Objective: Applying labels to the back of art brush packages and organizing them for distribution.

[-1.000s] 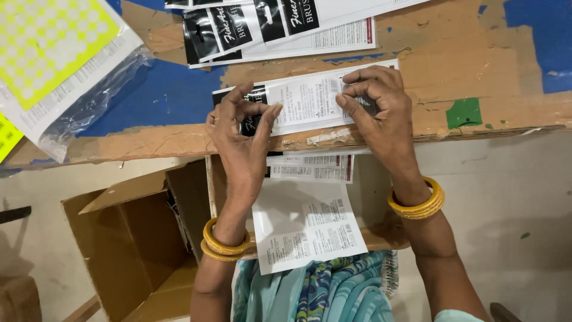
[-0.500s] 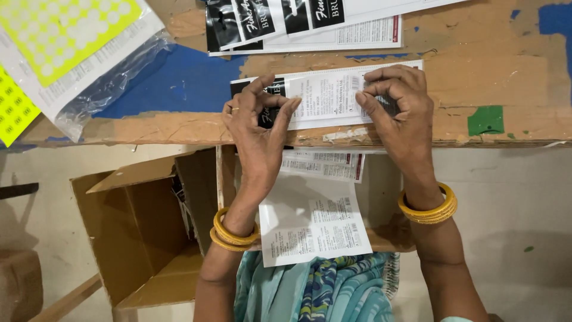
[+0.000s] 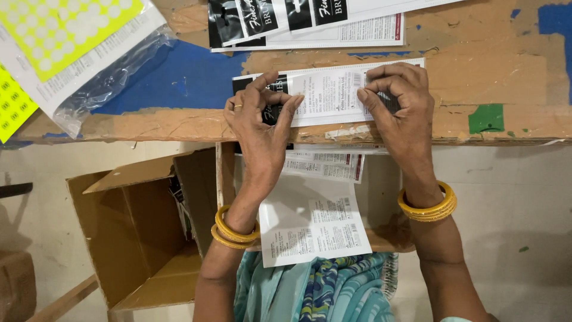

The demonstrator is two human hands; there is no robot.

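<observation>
Worn desk fills the top, brown board with blue paint patches. Below its edge, an open cardboard box stands on the floor. A yellow sticker sheet lies top left. At the near edge, the flat printed packet lies on the desk: left hand pinches its dark end, right hand pinches its right end.

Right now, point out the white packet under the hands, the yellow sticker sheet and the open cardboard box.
white packet (image 3: 330,95), head view, its printed middle.
yellow sticker sheet (image 3: 65,30), head view, its dotted face.
open cardboard box (image 3: 140,232), head view, its inner wall.
</observation>
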